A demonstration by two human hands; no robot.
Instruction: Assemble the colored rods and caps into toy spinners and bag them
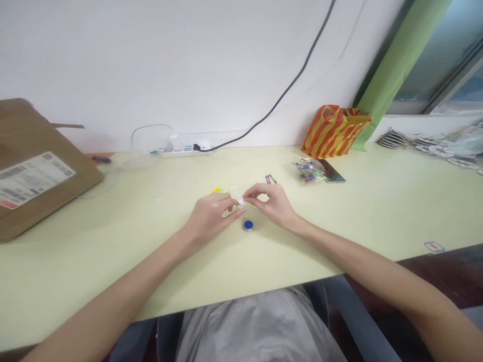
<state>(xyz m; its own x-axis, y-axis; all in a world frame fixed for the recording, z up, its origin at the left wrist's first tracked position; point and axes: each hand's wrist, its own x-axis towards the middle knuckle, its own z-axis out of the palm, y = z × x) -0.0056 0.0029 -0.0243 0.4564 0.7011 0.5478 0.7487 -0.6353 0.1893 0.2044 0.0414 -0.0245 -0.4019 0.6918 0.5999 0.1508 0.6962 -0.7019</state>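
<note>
Between my two hands is a small whitish, partly see-through piece (pixel 240 200), too small to name. My right hand (pixel 272 203) pinches it between thumb and fingertips. My left hand (pixel 214 216) is curled at its other side, thumb and fingers closed toward it. Just below the hands a small round blue-topped thing (pixel 248 225) lies on the table. Behind my left hand a yellow piece (pixel 216 190) and some light green bits show, partly hidden by the hand. A few thin red, blue and dark pieces (pixel 270 179) lie beyond my right hand.
A clear bag of coloured pieces (pixel 308 171) lies beside a dark phone (pixel 332 172). Behind them stands a red-and-yellow striped bag (pixel 335 131). A power strip (pixel 186 151) with a black cable runs along the wall. At left is a cardboard box (pixel 35 201) on the pale table (pixel 124 241).
</note>
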